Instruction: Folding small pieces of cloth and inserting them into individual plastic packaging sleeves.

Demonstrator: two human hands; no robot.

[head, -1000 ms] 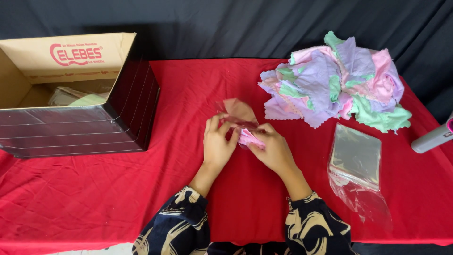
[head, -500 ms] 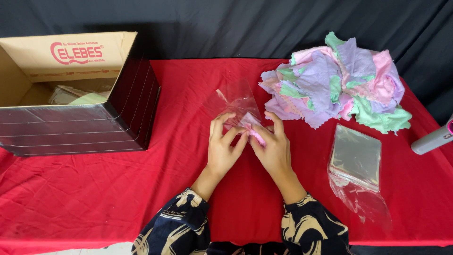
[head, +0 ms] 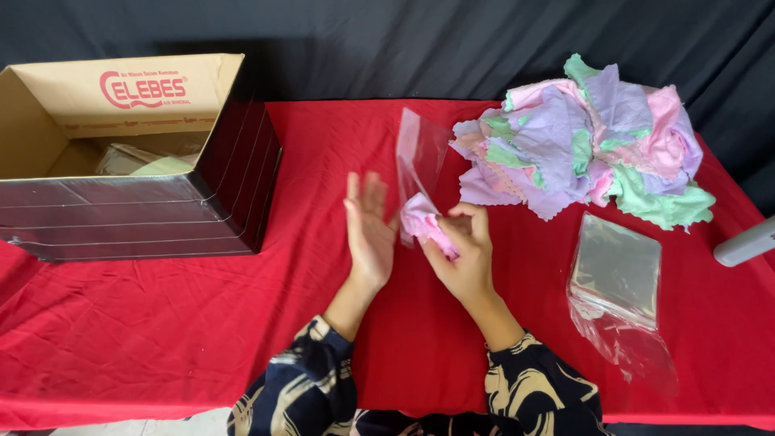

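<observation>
Hands at work over a red tablecloth (head: 161,323): the right hand (head: 462,257) pinches a folded pink cloth (head: 425,226) between thumb and fingertips, gripping it together with the lower end of a clear plastic sleeve (head: 420,157) that stands up from the grip, tilted toward the far side of the table. The cloth sits at the sleeve's bottom, above the middle of the table (whether it lies fully inside the film cannot be made out). The left hand (head: 369,230) is open, fingers spread and straight, palm turned toward the sleeve, just beside it and holding nothing. Dark sleeves with a pale pattern cover both forearms.

Behind the sleeve, to the right, lies a heap of cloths (head: 581,145) in lilac, pink and green. Near the right hand, toward the table's right edge, rests a stack of clear plastic bags (head: 617,282). An open cardboard box (head: 137,153), its outer walls dark and glossy, stands at the far left with pale contents in its bottom. A grey cylindrical object (head: 747,241) enters at the right edge.
</observation>
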